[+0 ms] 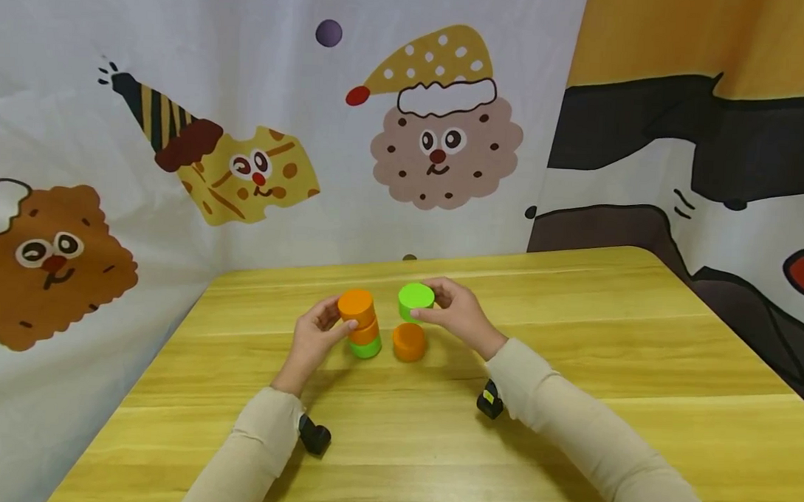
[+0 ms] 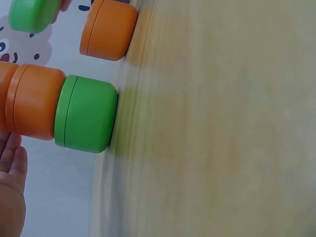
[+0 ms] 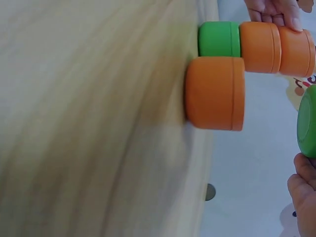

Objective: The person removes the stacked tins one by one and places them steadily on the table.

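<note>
Roughly midway, to judge by the layout. Done: on the yellow wood-grain table (image 1: 402,443), a standing column (image 3: 260,47) of three short, round, plastic-looking blocks, with a bright green cylinder (image 1: 366,349) at the bottom, a squat orange cylinder (image 1: 366,334) in the middle and a second orange cylinder (image 1: 356,306) on top. Just right of the column, upright on the wood: a lone orange cylinder (image 1: 409,344). Left to do, seemingly: the setting down of a lime-green cylinder (image 1: 416,299), held in the air above the lone orange one and apart from it.

Left hand (image 1: 311,342) bent around the top of the column, thumb in front and fingers behind, with the top orange cylinder in between. Right hand (image 1: 462,317) pinching the lime-green cylinder between thumb and fingers.

Hard to make out: whether steadying or pressing on the left. Hidden in the head view: most of the fingers behind the blocks. Cut off in the left wrist view: the top orange cylinder at the left edge, the lime-green one at the top. Cut off in the right wrist view: the lime-green cylinder and much of the right hand.
</note>
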The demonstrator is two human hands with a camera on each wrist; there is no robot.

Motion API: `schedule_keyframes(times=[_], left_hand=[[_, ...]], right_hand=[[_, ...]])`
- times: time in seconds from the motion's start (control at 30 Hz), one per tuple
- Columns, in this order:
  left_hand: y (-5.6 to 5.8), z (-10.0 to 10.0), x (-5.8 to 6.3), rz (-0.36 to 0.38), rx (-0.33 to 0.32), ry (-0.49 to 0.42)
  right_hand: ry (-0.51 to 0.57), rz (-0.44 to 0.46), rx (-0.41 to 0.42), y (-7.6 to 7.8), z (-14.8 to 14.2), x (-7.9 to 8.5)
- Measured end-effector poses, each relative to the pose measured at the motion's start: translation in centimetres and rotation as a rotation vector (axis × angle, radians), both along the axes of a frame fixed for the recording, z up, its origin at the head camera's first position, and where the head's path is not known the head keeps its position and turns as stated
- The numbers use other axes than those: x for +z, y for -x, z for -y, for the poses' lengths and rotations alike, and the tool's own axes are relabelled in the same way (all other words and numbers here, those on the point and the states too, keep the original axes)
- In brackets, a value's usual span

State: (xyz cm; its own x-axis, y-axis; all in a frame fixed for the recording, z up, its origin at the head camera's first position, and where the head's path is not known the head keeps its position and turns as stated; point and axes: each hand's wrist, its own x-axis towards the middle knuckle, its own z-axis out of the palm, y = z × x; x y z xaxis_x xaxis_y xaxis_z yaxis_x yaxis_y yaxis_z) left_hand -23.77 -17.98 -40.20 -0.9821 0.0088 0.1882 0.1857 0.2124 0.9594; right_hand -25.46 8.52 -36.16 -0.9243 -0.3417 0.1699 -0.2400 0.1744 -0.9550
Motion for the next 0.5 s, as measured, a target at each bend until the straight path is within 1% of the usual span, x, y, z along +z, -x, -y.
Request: schedule_keyframes(times=[0.1, 0.17, 0.37, 0.5], left_hand=[[0.0, -0.1, 0.1, 0.008, -0.003, 0.001], [-0.1, -0.1, 0.1, 0.011, -0.004, 0.006], [0.0, -0.2, 0.1, 0.004, -0.002, 0.015], [-0.1, -0.2, 0.1, 0.005, 0.006, 0.013]], right_hand=[[-0.011, 0.010, -0.018, 0.7, -0.6, -1.4], [-0.024, 0.009, -0.031, 0.7, -0.9, -1.9], [-0.039, 0.019, -0.049, 0.6, -2.2, -2.8], [-0.084, 0.041, -0.071, 0.6, -2.9, -3.3]])
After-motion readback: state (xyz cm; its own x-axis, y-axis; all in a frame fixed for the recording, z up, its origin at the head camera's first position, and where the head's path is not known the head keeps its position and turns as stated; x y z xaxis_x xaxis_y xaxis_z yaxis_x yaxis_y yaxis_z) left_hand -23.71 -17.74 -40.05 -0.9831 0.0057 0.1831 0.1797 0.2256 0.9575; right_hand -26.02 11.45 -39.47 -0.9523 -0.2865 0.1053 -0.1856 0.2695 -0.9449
